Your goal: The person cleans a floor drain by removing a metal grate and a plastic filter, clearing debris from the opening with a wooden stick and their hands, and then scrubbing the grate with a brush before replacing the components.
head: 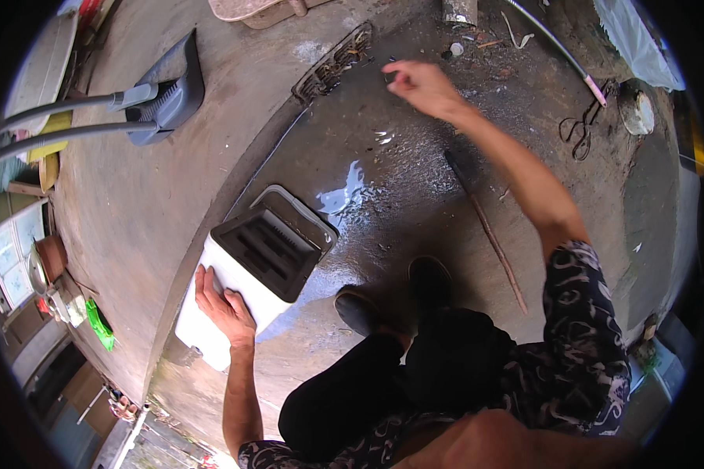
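A white mop bucket [243, 299] with a dark slotted insert [270, 249] and a grey handle [296, 202] is tipped over beside the low concrete step. Its mouth faces the wet floor [305, 158]. My left hand [226, 308] holds it by the white side, palm down and thumb near the rim. Stretched out far ahead, my right hand [419, 85] hovers over the wet floor near a debris-clogged drain grate [334, 61]. Its index finger and thumb are apart, and I see nothing held between them. The hand is slightly blurred.
A grey dustpan [170, 94] and its long handles lie on the raised concrete at left. A brown stick [493, 234] lies right of my shoes [358, 308]. Metal tongs [586, 126], a pink-tipped tube [592, 88] and a small can [636, 111] are at upper right. Litter dots the floor.
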Tool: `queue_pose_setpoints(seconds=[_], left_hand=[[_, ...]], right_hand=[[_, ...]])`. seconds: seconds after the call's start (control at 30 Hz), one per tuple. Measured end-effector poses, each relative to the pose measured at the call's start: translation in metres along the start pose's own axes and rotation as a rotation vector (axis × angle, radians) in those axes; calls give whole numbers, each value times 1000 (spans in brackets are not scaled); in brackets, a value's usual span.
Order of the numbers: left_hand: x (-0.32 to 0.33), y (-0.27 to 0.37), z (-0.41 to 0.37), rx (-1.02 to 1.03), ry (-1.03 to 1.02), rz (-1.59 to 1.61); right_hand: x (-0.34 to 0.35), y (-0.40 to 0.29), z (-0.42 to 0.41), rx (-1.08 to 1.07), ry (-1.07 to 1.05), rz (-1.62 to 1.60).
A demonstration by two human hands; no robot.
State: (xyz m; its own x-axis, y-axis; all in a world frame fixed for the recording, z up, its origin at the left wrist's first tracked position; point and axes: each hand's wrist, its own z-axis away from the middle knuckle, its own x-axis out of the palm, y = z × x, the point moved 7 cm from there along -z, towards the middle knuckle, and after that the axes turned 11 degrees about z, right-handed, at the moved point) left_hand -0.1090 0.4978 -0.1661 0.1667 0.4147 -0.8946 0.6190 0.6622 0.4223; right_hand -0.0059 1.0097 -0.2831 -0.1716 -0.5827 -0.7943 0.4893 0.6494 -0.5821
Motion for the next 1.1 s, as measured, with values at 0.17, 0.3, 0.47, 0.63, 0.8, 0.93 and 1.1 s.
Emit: queue_pose_setpoints(seconds=[0.17,0.3,0.47,0.63,0.8,0.93,1.1], left_hand=[[4,7,-2,-33,-6,42],[0,2,2,-62,-21,51],[0,-5,2,-74,-15,53],[1,-2,-1,-87,4,95],[-2,-4,1,-87,2,58],[1,1,-2,-67,8,48],[-1,0,0,-69,11,35]], right_hand=[[141,-11,-69,314,-117,-234],[166,-33,-90,490,10,-197],[177,-21,-96,578,123,-463],[187,-24,-88,755,402,-942],[189,-20,-66,683,492,-997],[167,30,-51,468,710,-1177],[167,40,-62,514,543,-1210]])
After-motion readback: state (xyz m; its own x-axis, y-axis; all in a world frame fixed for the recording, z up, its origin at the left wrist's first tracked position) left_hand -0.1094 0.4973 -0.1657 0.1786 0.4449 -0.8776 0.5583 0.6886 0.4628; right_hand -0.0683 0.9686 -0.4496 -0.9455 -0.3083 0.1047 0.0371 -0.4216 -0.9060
